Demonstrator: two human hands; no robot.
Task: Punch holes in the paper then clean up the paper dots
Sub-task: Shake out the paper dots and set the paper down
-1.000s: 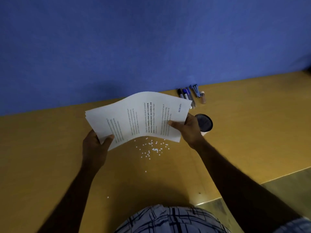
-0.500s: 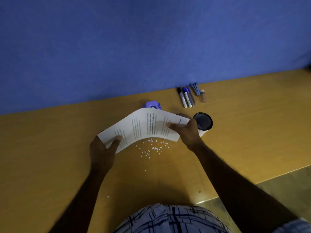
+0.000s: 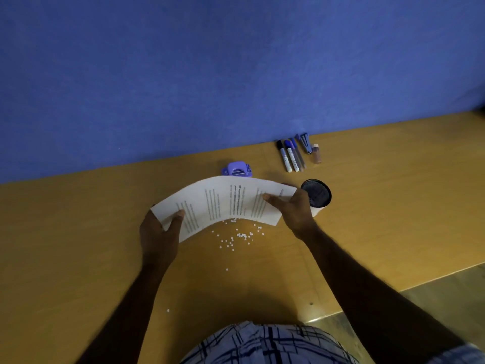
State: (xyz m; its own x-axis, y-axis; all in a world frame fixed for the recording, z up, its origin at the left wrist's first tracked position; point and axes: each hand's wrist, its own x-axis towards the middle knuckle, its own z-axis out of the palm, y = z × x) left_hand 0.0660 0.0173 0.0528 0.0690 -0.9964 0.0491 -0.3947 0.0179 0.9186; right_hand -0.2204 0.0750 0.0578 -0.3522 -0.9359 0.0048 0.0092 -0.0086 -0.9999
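Observation:
A stack of printed white paper (image 3: 223, 203) arches low over the wooden desk (image 3: 78, 232), held at both ends. My left hand (image 3: 160, 235) pinches its left edge and my right hand (image 3: 291, 208) grips its right edge. Several small white paper dots (image 3: 236, 237) lie scattered on the desk just below the paper's near edge, with a stray dot (image 3: 168, 310) closer to me. The purple hole punch (image 3: 237, 169) sits behind the paper, near the blue wall.
A black mesh cup (image 3: 316, 197) stands right beside my right hand. Several markers (image 3: 290, 157) and a small bottle (image 3: 316, 153) lie against the blue partition at the back right. The desk's front edge runs diagonally at the lower right.
The paper has come down from a raised, tilted hold to a low arch near the desk, uncovering the purple punch behind it. Both hands lowered with it.

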